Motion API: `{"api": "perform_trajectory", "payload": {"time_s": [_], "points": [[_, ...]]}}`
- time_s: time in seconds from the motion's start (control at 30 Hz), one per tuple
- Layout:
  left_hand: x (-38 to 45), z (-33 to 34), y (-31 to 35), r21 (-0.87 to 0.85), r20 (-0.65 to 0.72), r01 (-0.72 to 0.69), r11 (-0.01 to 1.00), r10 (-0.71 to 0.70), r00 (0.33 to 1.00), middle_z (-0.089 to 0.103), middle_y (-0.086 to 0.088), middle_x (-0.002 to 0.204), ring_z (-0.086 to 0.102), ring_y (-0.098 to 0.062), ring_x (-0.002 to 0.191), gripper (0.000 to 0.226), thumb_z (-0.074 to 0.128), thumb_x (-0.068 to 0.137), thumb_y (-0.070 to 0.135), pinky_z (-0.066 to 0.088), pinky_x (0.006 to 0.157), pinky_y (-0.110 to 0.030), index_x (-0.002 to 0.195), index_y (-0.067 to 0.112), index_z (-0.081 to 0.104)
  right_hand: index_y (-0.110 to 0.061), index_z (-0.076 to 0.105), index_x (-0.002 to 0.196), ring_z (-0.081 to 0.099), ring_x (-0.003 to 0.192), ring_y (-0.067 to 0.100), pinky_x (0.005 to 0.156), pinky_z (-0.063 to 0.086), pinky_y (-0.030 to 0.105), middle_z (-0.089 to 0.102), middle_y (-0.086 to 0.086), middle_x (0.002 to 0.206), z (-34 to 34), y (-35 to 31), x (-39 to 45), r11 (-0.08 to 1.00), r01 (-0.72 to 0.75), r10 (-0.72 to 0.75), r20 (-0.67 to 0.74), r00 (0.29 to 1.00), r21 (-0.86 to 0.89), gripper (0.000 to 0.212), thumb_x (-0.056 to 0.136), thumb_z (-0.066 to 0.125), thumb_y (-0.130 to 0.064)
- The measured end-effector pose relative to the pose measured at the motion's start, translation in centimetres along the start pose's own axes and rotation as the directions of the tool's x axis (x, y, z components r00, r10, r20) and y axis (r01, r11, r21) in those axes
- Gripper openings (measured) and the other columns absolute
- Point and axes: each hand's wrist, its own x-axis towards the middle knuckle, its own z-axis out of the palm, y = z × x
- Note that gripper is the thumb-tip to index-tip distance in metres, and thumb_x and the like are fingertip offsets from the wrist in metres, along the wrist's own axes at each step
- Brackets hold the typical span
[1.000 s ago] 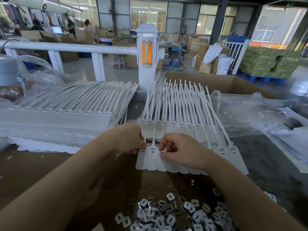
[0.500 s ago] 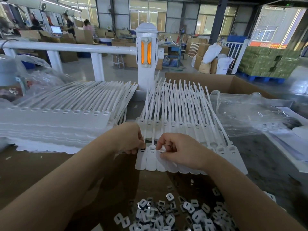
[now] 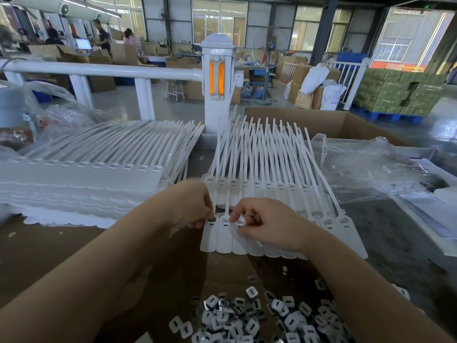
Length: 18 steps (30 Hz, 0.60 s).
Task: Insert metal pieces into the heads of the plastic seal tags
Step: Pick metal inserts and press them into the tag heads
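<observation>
Pinching the left edge of the near row of white seal tags [image 3: 223, 237] with the left hand [image 3: 195, 206], fingers curled at the first tag's head. Pressing a small metal piece [image 3: 240, 221] onto the third tag's head with the right hand [image 3: 268, 222], grip closed around it. Lying loose on the brown desk [image 3: 49, 248] nearer the body: a heap of metal pieces [image 3: 249, 320]. Stacked at left: more tags [image 3: 81, 184].
</observation>
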Motion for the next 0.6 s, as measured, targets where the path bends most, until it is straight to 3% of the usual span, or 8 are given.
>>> {"api": "perform_trajectory", "payload": {"time_s": [0.13, 0.2, 0.27, 0.33, 0.47, 0.6], "points": [[-0.7, -0.2, 0.7, 0.143, -0.113, -0.169, 0.975, 0.186, 0.976, 0.062, 0.012, 0.071, 0.058, -0.002, 0.067, 0.011, 0.071, 0.088, 0.029, 0.037, 0.058, -0.011, 0.079, 0.03, 0.063, -0.032, 0.064, 0.101, 0.047, 0.061, 0.0, 0.063, 0.042, 0.018, 0.05, -0.009, 0.069, -0.1, 0.0, 0.0, 1.0, -0.014, 0.014, 0.001, 1.0, -0.001, 0.019, 0.09, 0.067, -0.017], [-1.6, -0.1, 1.4, 0.082, 0.006, -0.298, 0.951, 0.299, 0.954, 0.065, 0.018, 0.074, 0.061, 0.002, 0.069, 0.012, 0.075, 0.083, 0.033, 0.04, 0.058, -0.011, 0.075, 0.033, 0.065, -0.032, 0.062, 0.103, 0.052, 0.067, 0.0, 0.068, 0.046, 0.018, 0.057, -0.009, 0.076, -0.2, -0.2, 0.0, 1.0, -0.025, 0.025, 0.004, 1.0, -0.017, 0.018, 0.089, 0.067, -0.02], [-2.8, 0.4, 2.3, -0.022, 0.169, -0.418, 0.908, 0.415, 0.894, 0.067, 0.022, 0.079, 0.063, 0.005, 0.07, 0.007, 0.077, 0.08, 0.033, 0.047, 0.06, -0.013, 0.082, 0.036, 0.07, -0.031, 0.062, 0.105, 0.062, 0.085, 0.005, 0.083, 0.054, 0.031, 0.066, -0.007, 0.091, -0.3, -0.2, -0.2, 0.999, -0.053, 0.053, 0.014, 0.999, 0.006, 0.022, 0.087, 0.068, -0.019], [-3.5, 1.2, 3.3, -0.059, 0.258, -0.497, 0.866, 0.494, 0.83, 0.067, 0.022, 0.085, 0.063, 0.006, 0.076, 0.012, 0.076, 0.082, 0.032, 0.047, 0.069, -0.012, 0.089, 0.04, 0.071, -0.029, 0.063, 0.111, 0.065, 0.095, 0.015, 0.089, 0.056, 0.041, 0.068, -0.004, 0.101, -0.6, -0.2, -0.5, 0.995, -0.074, 0.073, 0.028, 0.997, 0.069, 0.033, 0.084, 0.068, -0.01], [-3.8, 2.3, 4.2, -0.046, 0.24, -0.543, 0.839, 0.537, 0.809, 0.068, 0.021, 0.096, 0.061, 0.005, 0.09, 0.018, 0.075, 0.084, 0.028, 0.049, 0.091, -0.024, 0.1, 0.035, 0.074, -0.026, 0.064, 0.108, 0.066, 0.098, 0.018, 0.092, 0.055, 0.045, 0.069, -0.001, 0.102, -0.9, -0.3, -0.8, 0.991, -0.073, 0.07, 0.029, 0.997, 0.113, 0.033, 0.085, 0.064, -0.003], [-3.9, 2.5, 4.3, 0.007, 0.223, -0.579, 0.815, 0.563, 0.796, 0.071, 0.02, 0.1, 0.061, 0.005, 0.094, 0.019, 0.075, 0.085, 0.027, 0.047, 0.094, -0.022, 0.104, 0.032, 0.076, -0.029, 0.063, 0.098, 0.065, 0.093, 0.02, 0.089, 0.055, 0.046, 0.067, 0.002, 0.097, -1.0, -0.3, -0.7, 0.989, -0.064, 0.062, 0.018, 0.998, 0.132, 0.028, 0.086, 0.063, -0.004]]}}
